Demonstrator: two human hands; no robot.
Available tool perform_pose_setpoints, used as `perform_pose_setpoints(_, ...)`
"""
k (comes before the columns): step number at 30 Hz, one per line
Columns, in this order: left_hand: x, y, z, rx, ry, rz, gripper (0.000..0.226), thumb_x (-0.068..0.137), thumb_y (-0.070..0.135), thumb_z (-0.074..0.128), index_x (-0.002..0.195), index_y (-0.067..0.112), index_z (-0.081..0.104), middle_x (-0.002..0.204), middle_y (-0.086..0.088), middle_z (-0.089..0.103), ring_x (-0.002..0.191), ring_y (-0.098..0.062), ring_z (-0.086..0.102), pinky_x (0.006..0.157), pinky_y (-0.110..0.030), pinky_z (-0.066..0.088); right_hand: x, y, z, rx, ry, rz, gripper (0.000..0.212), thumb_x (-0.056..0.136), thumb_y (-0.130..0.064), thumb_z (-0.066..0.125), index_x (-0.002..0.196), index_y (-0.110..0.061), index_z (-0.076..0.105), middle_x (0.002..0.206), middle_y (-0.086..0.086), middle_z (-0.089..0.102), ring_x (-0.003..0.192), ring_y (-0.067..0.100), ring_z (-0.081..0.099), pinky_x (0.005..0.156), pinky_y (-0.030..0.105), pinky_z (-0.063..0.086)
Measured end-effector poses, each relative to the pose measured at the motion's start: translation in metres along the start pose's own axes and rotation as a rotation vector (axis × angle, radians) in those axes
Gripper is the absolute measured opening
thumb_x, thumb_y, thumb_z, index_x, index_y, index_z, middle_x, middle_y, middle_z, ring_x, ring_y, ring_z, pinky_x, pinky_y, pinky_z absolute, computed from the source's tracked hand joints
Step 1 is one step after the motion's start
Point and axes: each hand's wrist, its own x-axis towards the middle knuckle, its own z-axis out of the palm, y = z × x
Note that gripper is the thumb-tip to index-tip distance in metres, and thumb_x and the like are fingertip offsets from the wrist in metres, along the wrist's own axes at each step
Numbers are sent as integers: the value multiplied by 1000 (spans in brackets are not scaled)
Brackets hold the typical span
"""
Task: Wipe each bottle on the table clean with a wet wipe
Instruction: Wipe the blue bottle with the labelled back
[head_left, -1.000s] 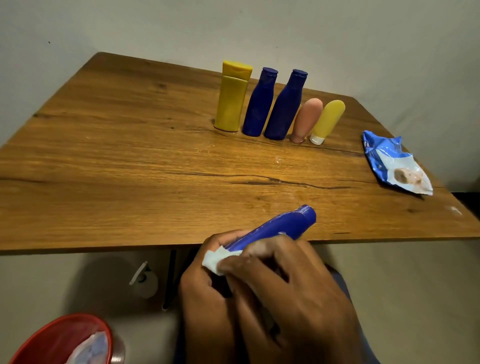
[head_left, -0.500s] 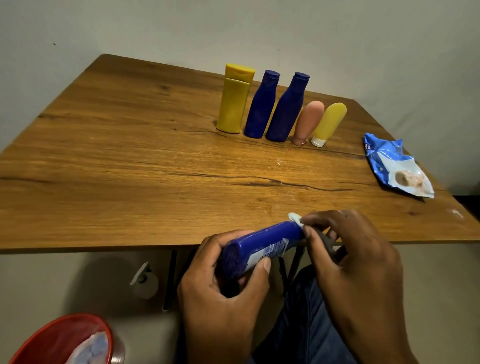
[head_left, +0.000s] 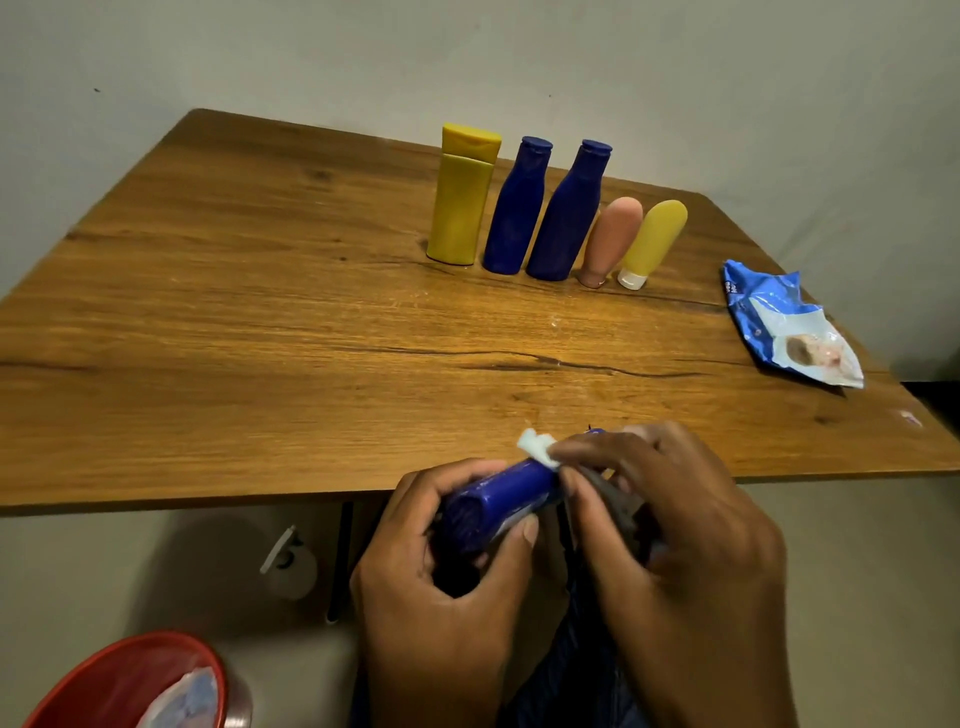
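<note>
The left hand (head_left: 447, 582) gripped a blue bottle (head_left: 498, 501) off the table's (head_left: 260, 364) near edge while the right hand (head_left: 670, 525) pinched a wipe (head_left: 537, 448) against it; five bottles (head_left: 550, 208) stood far back, probably still waiting
</note>
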Motion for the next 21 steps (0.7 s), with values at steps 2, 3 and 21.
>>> perform_pose_setpoints(2,-2,-3,-1,56,-20,6,51,70,7,93,103,42,75,105,10,78,99,-16,77,75,-19,62,5,15,-1,-48,-30,69,22,90,-16,77,107,-29,76,98,-11,65,90,9,63,67,24,51)
perform_pose_setpoints(3,-2,-3,-1,70,-26,11,54,69,4,92,103,42,75,105,9,78,100,-17,77,75,-19,61,6,19,-2,-59,-43,94,25,88,-16,77,108,-30,76,99,-12,66,90,8,62,66,24,50)
perform_pose_setpoints(21,2,-8,4,-119,64,-62,38,70,25,100,102,30,80,99,-10,80,89,-24,80,77,-20,61,-6,-3,6,45,2,-37,14,88,-19,77,99,-27,79,96,-10,67,91,12,68,77,26,51)
